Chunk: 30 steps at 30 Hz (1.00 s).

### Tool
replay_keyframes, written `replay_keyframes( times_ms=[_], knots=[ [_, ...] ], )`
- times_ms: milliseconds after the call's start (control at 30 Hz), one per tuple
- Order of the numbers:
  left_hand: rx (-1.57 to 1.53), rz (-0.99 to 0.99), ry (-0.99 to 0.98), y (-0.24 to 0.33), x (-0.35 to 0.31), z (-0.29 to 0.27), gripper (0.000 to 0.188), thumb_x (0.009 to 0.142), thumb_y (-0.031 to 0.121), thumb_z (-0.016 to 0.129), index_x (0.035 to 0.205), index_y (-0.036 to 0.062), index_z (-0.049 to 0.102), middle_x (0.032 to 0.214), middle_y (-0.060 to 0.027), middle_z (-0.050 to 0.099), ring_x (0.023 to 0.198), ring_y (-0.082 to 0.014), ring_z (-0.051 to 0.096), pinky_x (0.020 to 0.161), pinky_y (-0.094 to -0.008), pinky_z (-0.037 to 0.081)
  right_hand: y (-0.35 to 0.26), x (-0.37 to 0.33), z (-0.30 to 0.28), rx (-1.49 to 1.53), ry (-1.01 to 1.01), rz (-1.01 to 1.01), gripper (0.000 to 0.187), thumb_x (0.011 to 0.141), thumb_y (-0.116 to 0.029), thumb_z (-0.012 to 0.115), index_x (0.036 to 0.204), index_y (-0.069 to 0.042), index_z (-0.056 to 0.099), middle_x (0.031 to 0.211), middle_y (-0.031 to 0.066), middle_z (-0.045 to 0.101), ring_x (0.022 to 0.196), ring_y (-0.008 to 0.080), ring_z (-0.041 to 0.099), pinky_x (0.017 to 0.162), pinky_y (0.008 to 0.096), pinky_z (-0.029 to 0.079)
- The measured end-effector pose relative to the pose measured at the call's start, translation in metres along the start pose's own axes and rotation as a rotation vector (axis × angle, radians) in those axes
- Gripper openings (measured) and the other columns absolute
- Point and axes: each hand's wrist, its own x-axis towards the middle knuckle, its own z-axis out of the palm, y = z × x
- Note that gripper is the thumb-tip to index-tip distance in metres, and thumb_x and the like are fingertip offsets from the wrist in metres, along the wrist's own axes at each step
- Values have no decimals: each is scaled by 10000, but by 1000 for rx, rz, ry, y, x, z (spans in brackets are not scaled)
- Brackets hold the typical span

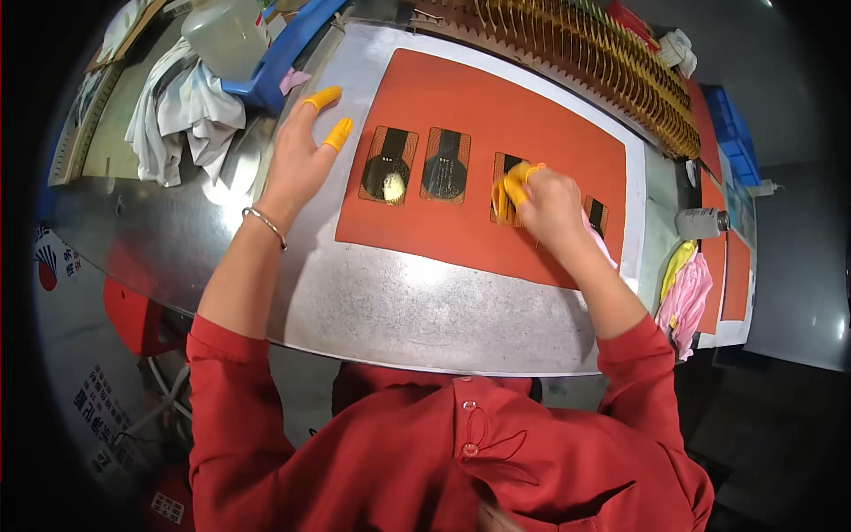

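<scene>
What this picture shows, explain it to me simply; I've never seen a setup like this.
There is no machine: a person in red sleeves works by hand, seen from a camera worn on the head, looking down. Its wide lens bends straight edges.

On the silvery table lies an orange mat bearing dark, gold-patterned panels. The left hand, fingers spread, is just left of the mat, with nothing visibly held. The right hand, wearing yellow finger covers, is at the third panel from the left; whether it grips anything is unclear.
</scene>
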Motion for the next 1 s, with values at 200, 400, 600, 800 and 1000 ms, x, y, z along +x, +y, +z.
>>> replay_keyframes(
  times_ms=[200, 400, 600, 800, 1000],
  knots=[
    [51, 21, 28, 0, 2, -8, 339, 794, 65, 612, 1114, -23, 544, 1090, -148, 581, 1060, -271, 545, 920, -334, 397, -3, -3, -2, 38, -53, -9, 137, 779, -148, 610, 863, -51, 657, 754, 177, 617, 675, 341, 603, 625, 404, 485],
    [-16, 26, 54, -1, 6, -3, 299, 798, 54, 604, 1088, -8, 574, 1074, -140, 598, 1039, -255, 560, 922, -321, 396, -3, 9, -8, 53, -46, 26, 114, 776, -126, 604, 852, -57, 655, 726, 163, 611, 669, 330, 600, 615, 401, 481],
    [1, 55, 120, -5, 7, -7, 288, 806, 58, 599, 1086, -5, 579, 1075, -134, 606, 1037, -248, 569, 916, -317, 405, -7, -7, -5, 11, -6, -47, 67, 775, -117, 601, 793, -64, 637, 675, 140, 593, 624, 309, 588, 572, 389, 471],
    [-12, 36, 111, -4, 7, -10, 295, 813, 29, 584, 1106, -4, 578, 1098, -114, 605, 1055, -204, 553, 932, -291, 384, -13, -14, -11, 52, -27, -91, 75, 778, -129, 615, 811, -68, 643, 661, 133, 590, 614, 292, 590, 568, 380, 477],
    [-15, 66, 112, -6, 4, -10, 300, 813, 19, 581, 1112, -5, 578, 1106, -106, 604, 1063, -194, 549, 939, -285, 377, -7, -15, -6, 34, -31, -66, 125, 755, -156, 618, 723, -34, 615, 663, 146, 587, 593, 314, 589, 540, 416, 468]
  ],
)
